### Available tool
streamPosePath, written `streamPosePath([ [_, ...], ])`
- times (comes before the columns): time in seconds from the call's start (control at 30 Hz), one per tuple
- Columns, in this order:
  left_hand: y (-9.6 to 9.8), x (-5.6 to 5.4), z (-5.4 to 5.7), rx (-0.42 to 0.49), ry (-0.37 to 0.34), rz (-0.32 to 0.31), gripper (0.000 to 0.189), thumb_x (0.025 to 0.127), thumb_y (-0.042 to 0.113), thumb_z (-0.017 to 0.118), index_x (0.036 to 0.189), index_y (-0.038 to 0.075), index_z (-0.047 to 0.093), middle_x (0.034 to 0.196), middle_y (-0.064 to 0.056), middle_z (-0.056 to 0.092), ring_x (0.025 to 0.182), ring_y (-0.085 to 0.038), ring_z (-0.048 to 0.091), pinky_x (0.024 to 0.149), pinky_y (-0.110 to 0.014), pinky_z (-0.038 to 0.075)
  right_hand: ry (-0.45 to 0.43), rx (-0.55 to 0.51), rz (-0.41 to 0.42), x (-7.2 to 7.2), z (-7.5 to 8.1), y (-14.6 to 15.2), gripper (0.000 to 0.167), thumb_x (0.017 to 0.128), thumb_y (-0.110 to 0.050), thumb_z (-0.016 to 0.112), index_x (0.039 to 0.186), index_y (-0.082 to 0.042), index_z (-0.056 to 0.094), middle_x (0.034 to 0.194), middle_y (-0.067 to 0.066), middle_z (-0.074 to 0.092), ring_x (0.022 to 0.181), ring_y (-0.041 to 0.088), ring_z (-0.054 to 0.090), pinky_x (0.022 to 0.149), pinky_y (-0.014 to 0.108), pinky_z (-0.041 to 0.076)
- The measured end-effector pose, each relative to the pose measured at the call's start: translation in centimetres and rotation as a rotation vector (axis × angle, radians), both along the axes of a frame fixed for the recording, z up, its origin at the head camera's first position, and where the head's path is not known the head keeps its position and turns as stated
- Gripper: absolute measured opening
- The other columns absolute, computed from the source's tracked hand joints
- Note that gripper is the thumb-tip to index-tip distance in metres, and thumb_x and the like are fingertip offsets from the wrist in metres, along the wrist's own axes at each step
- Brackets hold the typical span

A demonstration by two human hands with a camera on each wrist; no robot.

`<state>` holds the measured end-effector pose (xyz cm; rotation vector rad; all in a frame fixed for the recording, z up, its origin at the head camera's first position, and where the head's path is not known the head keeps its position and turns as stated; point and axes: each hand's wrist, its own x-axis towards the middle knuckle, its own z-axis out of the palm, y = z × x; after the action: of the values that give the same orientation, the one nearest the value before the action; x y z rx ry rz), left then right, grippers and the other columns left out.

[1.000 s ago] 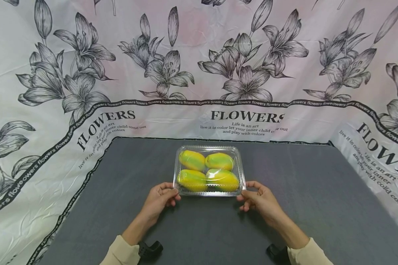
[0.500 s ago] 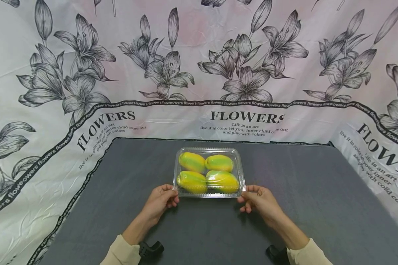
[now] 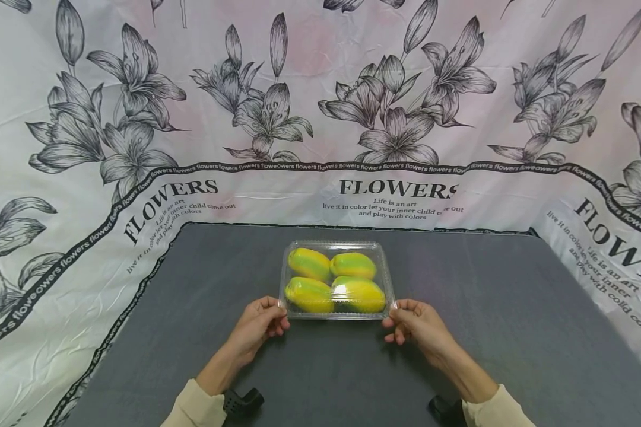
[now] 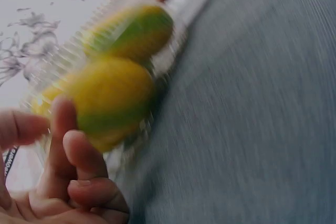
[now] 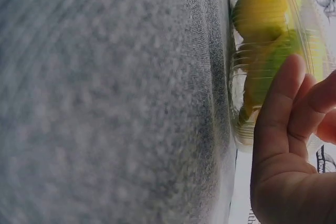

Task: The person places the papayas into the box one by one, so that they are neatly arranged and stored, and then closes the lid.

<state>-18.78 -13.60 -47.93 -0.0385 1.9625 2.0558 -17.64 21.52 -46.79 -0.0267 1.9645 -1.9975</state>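
A clear plastic clamshell box [image 3: 335, 315] with several yellow-green mangoes [image 3: 359, 290] under its lid is near the middle of the dark tabletop. My left hand [image 3: 257, 327] pinches its near left corner between thumb and fingertips. At the near right corner, my right hand [image 3: 423, 330] pinches the box the same way. In the left wrist view the mangoes [image 4: 113, 90] blur behind the curled fingers of the left hand [image 4: 86, 182]. Seen from the right wrist, the ribbed side of the box [image 5: 244, 140] stands close over the cloth, beside the right hand [image 5: 286, 145].
Dark grey cloth [image 3: 331, 379] covers the table. A white curtain [image 3: 278, 196] printed with lilies and the word FLOWERS hangs around the back and both sides. Black straps [image 3: 243, 403] sit at the wrists below cream sleeves [image 3: 194, 406].
The far edge of the box has come down slightly, and the box sits a touch lower in the head view. Both hands keep their pinch on its near corners.
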Motion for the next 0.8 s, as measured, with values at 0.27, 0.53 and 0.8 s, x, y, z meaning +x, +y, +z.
streamPosePath([
  [0.27,-0.30,-0.20,-0.04,0.060,-0.026,-0.078,0.007,0.100,0.012,0.055,0.093,0.011,0.054,0.074,0.005,0.071,0.060,-0.007,0.055,0.057,-0.020,0.043,-0.006,-0.006,0.025,-0.05,0.16,0.21,0.017,0.102,-0.010,0.053,0.113,0.003,0.050,0.081,-0.002,0.073,0.052,0.006,0.056,0.075,0.036,0.064],
  [0.53,0.25,-0.06,-0.14,0.107,-0.037,-0.034,0.014,0.097,0.004,0.053,0.086,0.012,0.050,0.069,0.004,0.063,0.061,-0.007,0.054,0.058,-0.020,0.046,-0.012,0.001,0.028,-0.04,0.22,0.24,0.019,0.102,-0.009,0.053,0.114,0.004,0.050,0.082,-0.002,0.073,0.053,0.006,0.056,0.076,0.036,0.064],
  [0.8,0.04,-0.11,-0.28,0.048,-0.008,-0.027,0.006,0.100,0.010,0.058,0.099,0.007,0.052,0.071,0.005,0.071,0.058,-0.007,0.053,0.056,-0.020,0.043,-0.005,-0.016,0.026,0.00,0.23,0.23,0.016,0.103,-0.010,0.054,0.112,0.001,0.049,0.082,-0.001,0.073,0.053,0.006,0.057,0.076,0.037,0.064],
])
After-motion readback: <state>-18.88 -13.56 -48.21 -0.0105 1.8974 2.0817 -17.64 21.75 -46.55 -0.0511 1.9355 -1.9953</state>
